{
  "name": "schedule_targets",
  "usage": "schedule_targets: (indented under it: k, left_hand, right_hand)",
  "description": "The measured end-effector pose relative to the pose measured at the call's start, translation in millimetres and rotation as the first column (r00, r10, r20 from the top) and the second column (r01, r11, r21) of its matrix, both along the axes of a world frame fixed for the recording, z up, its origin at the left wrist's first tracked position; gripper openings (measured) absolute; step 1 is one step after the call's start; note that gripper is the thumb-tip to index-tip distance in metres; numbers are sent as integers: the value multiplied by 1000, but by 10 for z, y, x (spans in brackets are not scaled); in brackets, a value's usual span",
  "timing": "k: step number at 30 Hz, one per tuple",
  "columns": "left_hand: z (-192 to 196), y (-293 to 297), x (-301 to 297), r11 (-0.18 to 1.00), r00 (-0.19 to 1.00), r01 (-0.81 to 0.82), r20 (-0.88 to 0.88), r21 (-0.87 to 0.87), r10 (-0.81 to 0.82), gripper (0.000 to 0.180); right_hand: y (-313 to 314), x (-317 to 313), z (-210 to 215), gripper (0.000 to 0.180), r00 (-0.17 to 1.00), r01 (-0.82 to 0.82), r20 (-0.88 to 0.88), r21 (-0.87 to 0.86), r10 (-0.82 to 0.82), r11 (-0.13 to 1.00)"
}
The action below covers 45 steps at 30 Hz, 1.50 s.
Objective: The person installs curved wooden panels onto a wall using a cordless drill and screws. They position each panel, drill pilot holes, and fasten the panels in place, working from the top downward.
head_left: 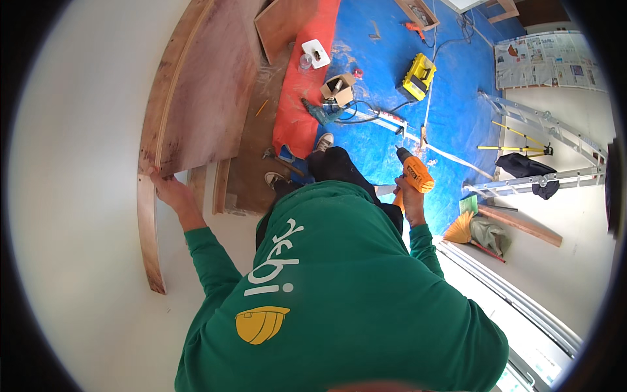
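Observation:
My right hand (411,197) is wrapped round the grip of an orange cordless drill (418,174), whose dark chuck points up and to the left, away from the wood. On the left, my left hand (174,193) has its fingertips at the near corner of a reddish-brown wooden panel (209,98), gripping its edge. Beside the fingers, a long narrow wooden strip (149,235) runs along the white wall and continues past the panel's corner. Part of the fingers is hidden behind the wood.
A hammer (281,161) lies near my shoes. Blue sheeting (379,65) and a red sheet (302,91) cover the floor. Beyond are a cardboard box (338,89), a yellow toolbox (418,77) and cables. An aluminium ladder (548,179) and a broom (460,227) are at right.

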State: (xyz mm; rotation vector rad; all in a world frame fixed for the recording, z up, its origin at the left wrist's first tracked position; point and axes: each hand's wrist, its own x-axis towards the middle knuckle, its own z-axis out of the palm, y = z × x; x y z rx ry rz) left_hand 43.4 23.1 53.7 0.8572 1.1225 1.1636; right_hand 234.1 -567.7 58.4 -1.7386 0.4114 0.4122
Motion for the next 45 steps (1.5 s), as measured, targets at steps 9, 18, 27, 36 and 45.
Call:
schedule_targets:
  k: [9, 18, 27, 36, 45]
  left_hand:
    - [-15, 14, 90, 994, 997, 78, -22, 71, -77, 74]
    - [202, -169, 705, 986, 954, -2, -296, 169, 53, 81]
    - [-233, 374, -183, 987, 823, 82, -568, 137, 11, 78]
    - [-119, 206, 126, 994, 961, 60, -273, 90, -33, 76]
    - [-866, -892, 79, 903, 887, 154, -346, -402, -306, 66]
  right_hand:
    - [-156, 864, -631, 28, 943, -325, -155, -230, 296, 917]
    - [-326, 1844, -1568, 48, 673, -738, -487, -391, 556, 550]
    - [-956, 1820, -2143, 56, 599, -718, -719, -289, 352, 633]
    - [-1628, 1202, -979, 45, 823, -452, -536, -416, 189, 789]
    - [-1749, 2097, -972, 51, 773, -618, -292, -551, 564, 561]
